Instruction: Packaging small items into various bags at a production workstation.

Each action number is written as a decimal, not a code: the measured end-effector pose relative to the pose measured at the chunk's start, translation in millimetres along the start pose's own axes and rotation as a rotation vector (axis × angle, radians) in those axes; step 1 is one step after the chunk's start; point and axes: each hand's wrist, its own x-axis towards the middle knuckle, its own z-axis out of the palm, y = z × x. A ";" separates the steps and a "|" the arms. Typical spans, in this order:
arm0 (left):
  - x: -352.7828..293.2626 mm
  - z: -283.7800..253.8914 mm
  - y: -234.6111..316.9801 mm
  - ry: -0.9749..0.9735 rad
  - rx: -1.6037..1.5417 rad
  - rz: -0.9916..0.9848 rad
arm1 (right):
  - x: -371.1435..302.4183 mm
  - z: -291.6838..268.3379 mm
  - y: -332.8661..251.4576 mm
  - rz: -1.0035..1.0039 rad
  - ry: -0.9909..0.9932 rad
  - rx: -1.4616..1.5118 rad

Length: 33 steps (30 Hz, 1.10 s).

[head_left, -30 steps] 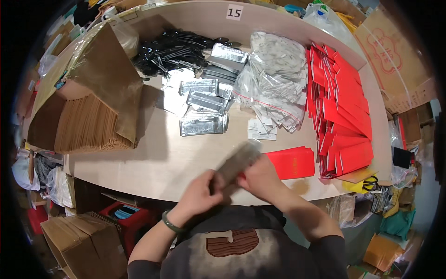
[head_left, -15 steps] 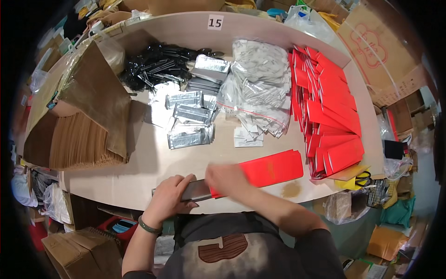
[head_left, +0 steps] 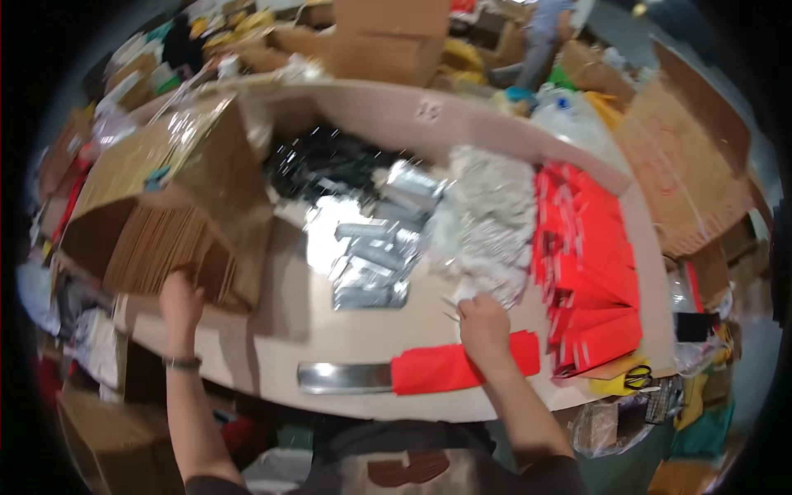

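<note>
The left hand [head_left: 180, 299] reached, fingers spread, into the open cardboard box [head_left: 165, 210] of stacked brown sleeves [head_left: 153, 256] at nine o'clock, while the right hand [head_left: 484, 323] pinched clear bags [head_left: 487, 227] above the red envelope [head_left: 462, 367] holding a silver packet [head_left: 342, 377].

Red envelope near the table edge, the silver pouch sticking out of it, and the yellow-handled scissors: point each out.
Red envelope [head_left: 462, 367], head view, middle of its face.
Silver pouch [head_left: 342, 377], head view, exposed end.
Yellow-handled scissors [head_left: 636, 378], head view, handle loops.

Long silver foil packet [head_left: 345, 377] half-sheathed in a red envelope [head_left: 464, 365], flat near desk's [head_left: 280, 346] front edge, brown card sleeves [head_left: 153, 256] stacked upright in open carton
</note>
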 end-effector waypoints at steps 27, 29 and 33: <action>-186.9 24.3 78.8 0.348 -1.068 -0.512 | 44.9 74.0 -72.2 -0.573 0.195 0.107; -197.9 20.4 86.6 0.281 -1.053 -0.569 | 37.3 69.6 -75.2 -0.464 -0.141 0.274; -197.3 11.5 96.8 0.093 -0.888 -0.468 | 7.1 47.4 -97.0 -0.279 -0.031 0.729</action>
